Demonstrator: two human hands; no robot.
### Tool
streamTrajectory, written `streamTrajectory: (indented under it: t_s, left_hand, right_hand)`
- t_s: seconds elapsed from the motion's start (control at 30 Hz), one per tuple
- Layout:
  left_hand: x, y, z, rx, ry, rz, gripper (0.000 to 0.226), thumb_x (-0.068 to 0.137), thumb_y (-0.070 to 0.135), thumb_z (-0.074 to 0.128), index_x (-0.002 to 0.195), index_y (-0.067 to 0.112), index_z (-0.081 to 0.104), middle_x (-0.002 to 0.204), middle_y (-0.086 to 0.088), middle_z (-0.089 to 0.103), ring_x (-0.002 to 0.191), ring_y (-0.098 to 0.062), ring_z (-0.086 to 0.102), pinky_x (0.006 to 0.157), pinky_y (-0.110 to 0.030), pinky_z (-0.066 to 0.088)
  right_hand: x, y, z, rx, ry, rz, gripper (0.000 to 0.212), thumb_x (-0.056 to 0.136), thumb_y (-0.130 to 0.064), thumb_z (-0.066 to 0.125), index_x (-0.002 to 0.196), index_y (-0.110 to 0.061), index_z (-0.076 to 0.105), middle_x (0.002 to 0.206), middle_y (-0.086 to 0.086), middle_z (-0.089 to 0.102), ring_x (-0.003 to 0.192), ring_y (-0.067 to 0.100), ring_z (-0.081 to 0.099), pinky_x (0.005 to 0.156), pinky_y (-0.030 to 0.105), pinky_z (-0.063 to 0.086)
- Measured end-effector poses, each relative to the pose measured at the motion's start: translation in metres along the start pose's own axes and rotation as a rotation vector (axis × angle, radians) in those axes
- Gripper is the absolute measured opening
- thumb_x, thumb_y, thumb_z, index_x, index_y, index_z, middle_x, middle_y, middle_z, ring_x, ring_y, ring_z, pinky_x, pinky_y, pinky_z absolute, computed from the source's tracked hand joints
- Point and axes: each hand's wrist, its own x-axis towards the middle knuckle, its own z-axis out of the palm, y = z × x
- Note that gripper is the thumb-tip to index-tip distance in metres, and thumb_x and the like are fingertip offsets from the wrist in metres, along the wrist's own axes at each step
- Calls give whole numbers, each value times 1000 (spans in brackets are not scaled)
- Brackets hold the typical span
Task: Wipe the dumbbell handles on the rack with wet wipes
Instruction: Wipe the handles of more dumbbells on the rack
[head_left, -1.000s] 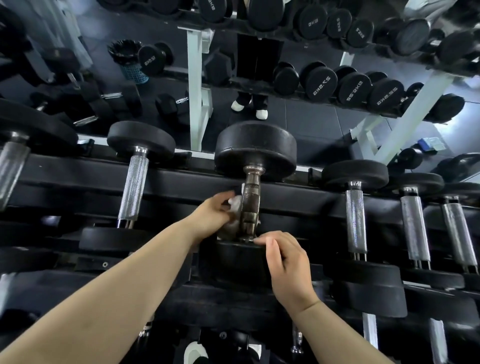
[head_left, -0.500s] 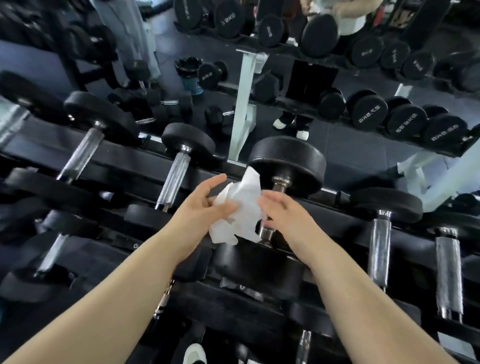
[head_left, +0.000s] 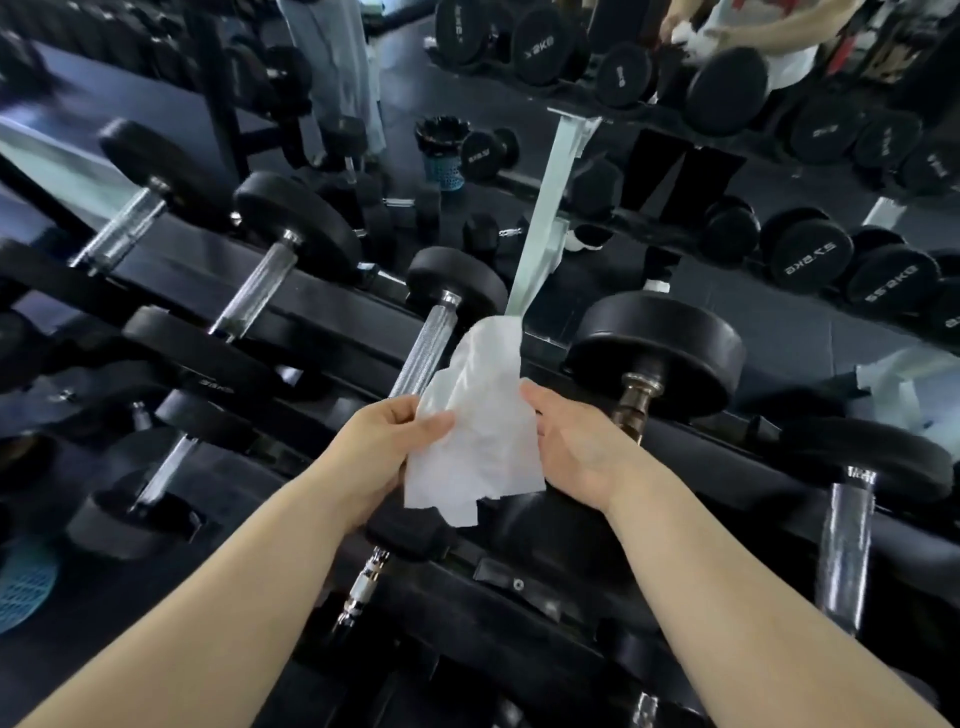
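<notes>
The left hand (head_left: 382, 449) pinched the left edge of the crumpled white wet wipe (head_left: 475, 426) between thumb and fingers, while the right hand (head_left: 576, 447) gripped its right edge. A chrome knurled dumbbell handle (head_left: 423, 348) lay just beyond the left fingers and a bronze-coloured handle (head_left: 636, 405) just right of the right fingers, both on the black rack (head_left: 322, 317)
</notes>
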Motion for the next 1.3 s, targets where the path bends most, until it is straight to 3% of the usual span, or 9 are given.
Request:
streamTrajectory:
  t_s: [0.2,0.37,0.5,0.6,0.83,1.0,1.1,1.2,1.3]
  left_hand:
    - [26,17,-51,187,8,51,31,90,25,56,62,12,54,61,-4,52,52,-16,45,50,-25,36]
    - [43,39,-97,179,-129,125,17,88,10,58,74,18,65,67,6,67,63,-12,62,55,-24,51]
    - [47,46,-111,217,-317,138,19,88,6,55,90,19,69,91,-9,70,82,-23,65,75,-38,54]
    - [44,54,-109,233,-408,138,25,89,6,54,90,24,71,90,-9,72,83,-26,67,81,-48,50]
    - [50,58,-106,285,-375,130,30,92,-1,46,77,15,67,53,8,64,45,-3,58,39,-14,42]
    - [46,64,-100,132,-392,63,61,89,-13,37,44,16,67,46,3,63,38,-5,57,36,-13,42]
    - [46,67,-98,204,-403,88,42,88,-1,41,60,14,69,60,2,69,55,-6,65,44,-15,48]
    - [47,61,-91,412,-328,220,15,77,24,64,63,23,69,66,7,66,66,-10,62,58,-20,49]
    - [47,53,-82,633,-202,436,27,82,13,66,71,36,58,69,10,58,64,-6,52,53,-9,42]
  right_hand:
    - [33,11,48,62,54,103,38,91,-26,51,121,-3,55,111,9,64,95,20,63,81,32,50]
    - [59,29,79,57,305,75,39,86,-36,54,105,-1,57,97,10,63,83,18,59,71,27,50]
    - [50,32,88,-43,227,24,52,62,-43,62,98,-5,63,89,7,65,76,16,62,61,22,50]
    - [42,34,96,-38,82,-60,36,76,-27,63,105,-5,63,96,5,70,86,17,66,68,24,52]
    - [43,34,92,69,275,-238,14,79,4,58,85,-7,61,75,1,67,73,18,63,65,28,53]
    - [35,20,90,-226,218,-447,50,72,18,47,44,-20,62,66,-10,62,62,15,57,54,20,44]
    - [28,8,72,-470,134,-301,37,78,4,52,64,-24,72,99,-15,69,96,13,63,83,27,47]
    - [27,-5,64,-305,-11,-215,31,70,-6,52,92,-23,65,100,-10,70,95,9,63,83,27,50]
    - [35,-9,68,-425,45,-162,21,84,-14,57,101,-26,56,99,-10,66,90,4,63,81,17,49]
